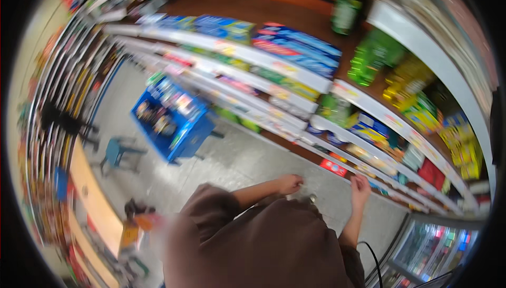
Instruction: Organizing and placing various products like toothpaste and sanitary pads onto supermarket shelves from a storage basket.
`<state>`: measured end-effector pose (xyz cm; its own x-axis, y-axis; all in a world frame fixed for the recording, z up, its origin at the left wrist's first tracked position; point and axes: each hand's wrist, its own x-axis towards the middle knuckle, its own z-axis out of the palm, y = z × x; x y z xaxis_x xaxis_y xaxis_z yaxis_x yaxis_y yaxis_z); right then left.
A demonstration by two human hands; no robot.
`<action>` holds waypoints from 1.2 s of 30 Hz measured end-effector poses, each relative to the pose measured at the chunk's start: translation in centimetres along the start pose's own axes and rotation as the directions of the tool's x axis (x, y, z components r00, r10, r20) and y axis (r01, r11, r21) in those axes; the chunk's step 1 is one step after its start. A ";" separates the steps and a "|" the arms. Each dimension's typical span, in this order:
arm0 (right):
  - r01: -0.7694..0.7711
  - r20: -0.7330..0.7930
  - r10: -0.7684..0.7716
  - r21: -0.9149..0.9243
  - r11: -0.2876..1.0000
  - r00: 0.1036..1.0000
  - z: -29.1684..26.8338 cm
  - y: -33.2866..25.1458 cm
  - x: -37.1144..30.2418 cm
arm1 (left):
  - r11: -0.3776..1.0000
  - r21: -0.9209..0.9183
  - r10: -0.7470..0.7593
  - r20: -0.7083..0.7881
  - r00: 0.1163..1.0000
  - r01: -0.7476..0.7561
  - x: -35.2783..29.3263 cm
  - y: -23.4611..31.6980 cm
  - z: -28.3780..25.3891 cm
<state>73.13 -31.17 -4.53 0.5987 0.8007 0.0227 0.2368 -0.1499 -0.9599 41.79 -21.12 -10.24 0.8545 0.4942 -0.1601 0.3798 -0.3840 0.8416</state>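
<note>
My left hand (291, 184) is in front of my body, above the grey floor, its fingers curled in; whatever may be inside them is hidden. To its right, my right hand (360, 185) is raised near the lower shelves, with the fingertips drawn together. Blur hides anything small between them. Just beyond the hands, a red card (333, 168) hangs on the edge of a low shelf. Packets and boxes (371, 130) in mixed colours fill the shelves above my right hand.
A blue bin (185, 139) full of goods stands by the shelves, near a blue stool (117, 153). Green bottles (367, 61) and blue boxes (300, 50) line the upper shelf. A wooden counter (95, 198) runs along the left; a glass-door fridge (427, 248) stands lower right.
</note>
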 end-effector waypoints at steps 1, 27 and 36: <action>0.042 0.005 -0.042 -0.021 0.999 0.999 -0.3 0.7 0.8 | 0.998 0.011 -0.058 0.022 0.998 0.057 0.2 0.8 -0.5; 0.649 0.130 -0.636 -0.148 0.746 0.761 -14.6 -29.4 15.4 | 0.997 0.071 -0.034 -0.015 0.999 0.035 11.4 17.8 10.0; 0.524 0.183 -0.495 -0.185 0.831 0.849 -12.2 -29.6 18.4 | 0.983 0.065 -0.162 -0.157 0.974 0.174 7.0 16.0 9.8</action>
<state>86.46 -19.04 27.72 0.2510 0.8605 0.4432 0.6523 0.1879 -0.7343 57.28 -31.46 -2.91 0.7151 0.6664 -0.2110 0.5446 -0.3420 0.7658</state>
